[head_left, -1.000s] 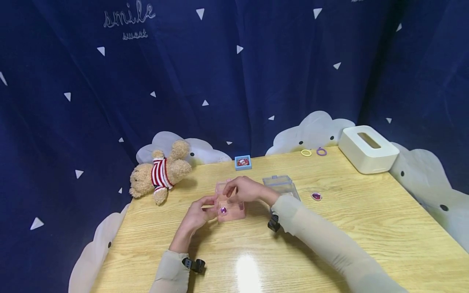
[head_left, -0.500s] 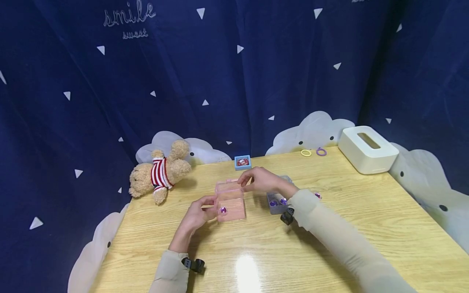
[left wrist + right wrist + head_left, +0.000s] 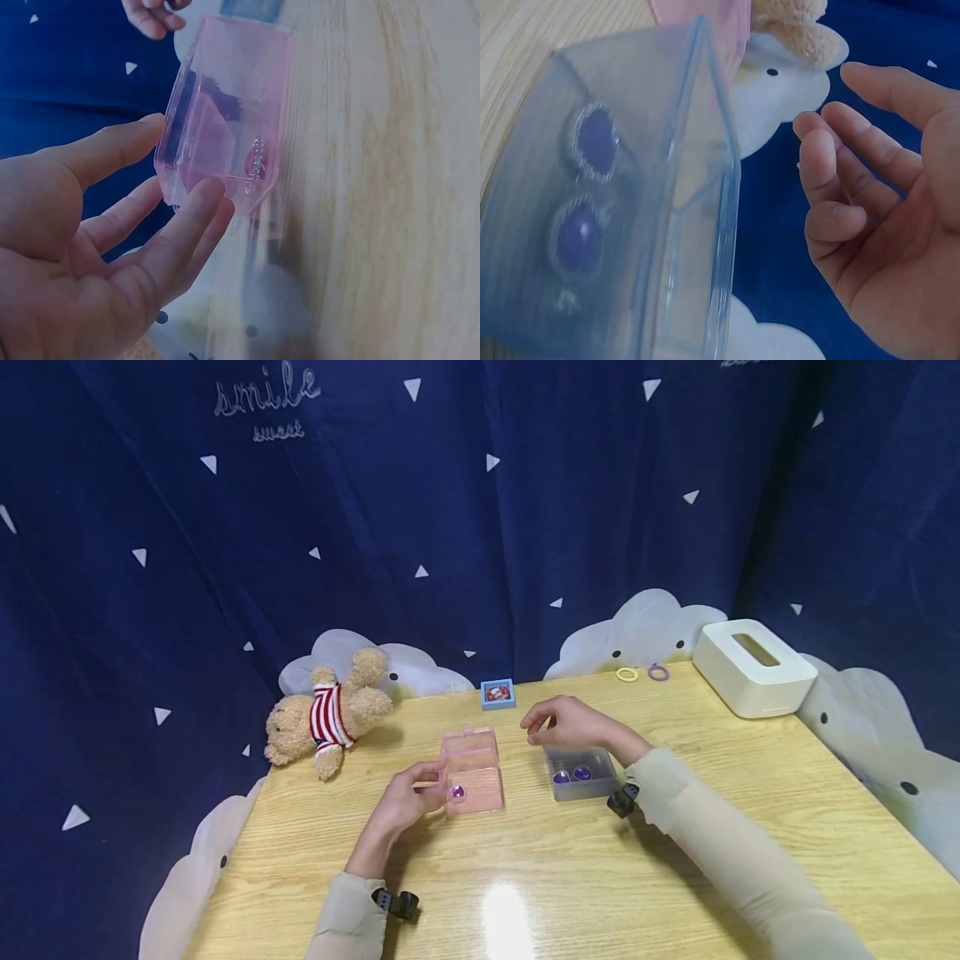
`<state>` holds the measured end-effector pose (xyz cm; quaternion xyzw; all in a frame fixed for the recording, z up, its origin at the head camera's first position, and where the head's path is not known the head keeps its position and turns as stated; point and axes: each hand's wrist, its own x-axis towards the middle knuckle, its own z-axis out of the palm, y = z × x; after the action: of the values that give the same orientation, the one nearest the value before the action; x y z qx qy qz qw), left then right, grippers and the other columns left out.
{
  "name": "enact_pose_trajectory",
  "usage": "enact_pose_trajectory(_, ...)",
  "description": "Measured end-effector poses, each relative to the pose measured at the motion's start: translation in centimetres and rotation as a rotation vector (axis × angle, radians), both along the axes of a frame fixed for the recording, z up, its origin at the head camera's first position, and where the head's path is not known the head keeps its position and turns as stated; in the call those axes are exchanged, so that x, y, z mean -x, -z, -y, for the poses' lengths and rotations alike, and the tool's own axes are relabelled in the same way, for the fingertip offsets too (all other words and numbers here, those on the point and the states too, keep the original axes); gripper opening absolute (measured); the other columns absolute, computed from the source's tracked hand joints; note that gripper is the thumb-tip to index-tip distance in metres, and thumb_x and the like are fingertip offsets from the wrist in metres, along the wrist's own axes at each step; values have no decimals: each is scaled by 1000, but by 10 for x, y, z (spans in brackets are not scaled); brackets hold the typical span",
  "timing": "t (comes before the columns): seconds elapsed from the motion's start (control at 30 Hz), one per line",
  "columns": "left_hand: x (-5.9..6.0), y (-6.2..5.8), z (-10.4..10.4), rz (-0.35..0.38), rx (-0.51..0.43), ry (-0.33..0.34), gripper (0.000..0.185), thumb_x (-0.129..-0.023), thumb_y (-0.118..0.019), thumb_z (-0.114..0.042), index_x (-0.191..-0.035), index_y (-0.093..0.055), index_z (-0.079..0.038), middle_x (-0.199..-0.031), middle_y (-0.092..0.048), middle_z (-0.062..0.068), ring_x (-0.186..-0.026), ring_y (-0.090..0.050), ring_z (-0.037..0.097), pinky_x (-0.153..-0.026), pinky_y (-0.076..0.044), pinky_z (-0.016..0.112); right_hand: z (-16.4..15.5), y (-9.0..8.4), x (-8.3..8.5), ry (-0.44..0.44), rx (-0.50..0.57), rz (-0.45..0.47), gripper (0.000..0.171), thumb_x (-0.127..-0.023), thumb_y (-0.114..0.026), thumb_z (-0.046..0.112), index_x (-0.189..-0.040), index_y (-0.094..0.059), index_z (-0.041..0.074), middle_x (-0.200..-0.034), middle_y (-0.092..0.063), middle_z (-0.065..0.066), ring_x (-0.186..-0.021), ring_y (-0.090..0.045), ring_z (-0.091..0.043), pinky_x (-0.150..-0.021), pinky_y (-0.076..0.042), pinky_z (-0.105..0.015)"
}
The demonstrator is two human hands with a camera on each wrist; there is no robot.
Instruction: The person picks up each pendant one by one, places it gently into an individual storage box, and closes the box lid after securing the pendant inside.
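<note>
My left hand (image 3: 408, 797) holds the left end of a clear pink plastic box (image 3: 472, 802), thumb on one side and fingers on the other. The pink box's lid stands open at the back. A purple gem with a beaded silver rim (image 3: 457, 791) lies inside. My right hand (image 3: 573, 722), fingers loosely curled and holding nothing, hovers over the back of a clear blue-grey box (image 3: 588, 791). In that box lie two purple gems with silvery rims, a left gem (image 3: 561, 777) and a right gem (image 3: 582, 773). My right hand hides the box's lid in the head view.
A small blue square box (image 3: 497, 695) sits at the table's back edge. Yellow (image 3: 627, 675) and purple (image 3: 658, 672) rings lie back right, near a white tissue box (image 3: 753, 668). A teddy bear (image 3: 327, 714) lies at the back left.
My right hand has moved right, from over the pink box to over the blue-grey box. The loose gem at right is now hidden by my right arm. My left hand has stayed put.
</note>
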<state>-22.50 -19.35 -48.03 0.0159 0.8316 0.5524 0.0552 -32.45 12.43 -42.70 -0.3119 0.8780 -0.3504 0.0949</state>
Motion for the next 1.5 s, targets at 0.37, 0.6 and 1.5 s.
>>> enact_pose_trajectory(0.37, 0, -1, -1, 6, -5, -1, 53, -83, -78, -5, -133, -61, -4, -122, -65, 23, -104, -67, 32, -79, -57, 33, -41, 6, 4, 42, 26, -18, 21, -89, -72, 17, -109, -74, 10, -97, -75, 1, -90, -68, -13, -84, -56, -31)
enact_pose_trajectory(0.6, 1, 2, 0, 13, -2, 6, 52, -85, -77, -6, -134, -60, -3, -121, -64, 23, -103, -67, 30, -79, -57, 32, -71, 6, 4, 87, 36, -14, 22, -91, -73, 20, -112, -73, 13, -102, -75, -1, -95, -68, -16, -87, -57, -34)
enact_pose_trajectory(1.5, 0, 0, 0, 16, -5, 6, 52, -84, -78, -6, -133, -61, -5, -123, -64, 23, -105, -67, 30, -81, -58, 35, -159, 44, -11, 262, -82, -29, 23, -89, -74, 21, -107, -73, 6, -94, -75, 0, -81, -59, -10, -71, -47, -24)
